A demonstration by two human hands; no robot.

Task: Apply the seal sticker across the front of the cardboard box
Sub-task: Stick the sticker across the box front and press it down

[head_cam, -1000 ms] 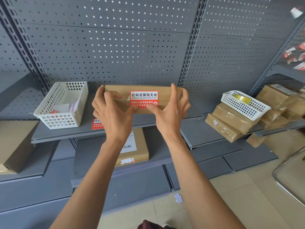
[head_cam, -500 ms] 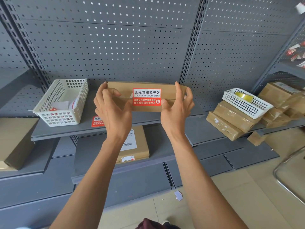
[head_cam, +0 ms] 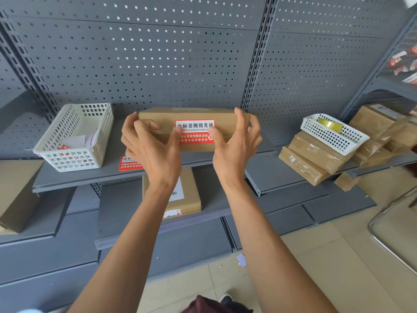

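Observation:
A flat brown cardboard box [head_cam: 158,116] rests on the grey shelf [head_cam: 108,175], its front face toward me. A red and white seal sticker [head_cam: 195,132] lies across the seam of that face. My left hand [head_cam: 151,150] is at the box's left end, thumb tip pressing the sticker's left edge, fingers curled over the top corner. My right hand [head_cam: 234,147] is at the right end, thumb on the sticker's right edge, fingers spread over the top.
A white basket [head_cam: 74,136] with sticker sheets stands left on the shelf, a loose red sticker [head_cam: 128,163] in front of it. At right, a white basket [head_cam: 334,134] with a tape roll sits on stacked parcels [head_cam: 309,159]. Another box [head_cam: 189,197] lies on the lower shelf.
Both thumbs have moved from the middle of the sticker outward to its left and right edges. The box stays in place.

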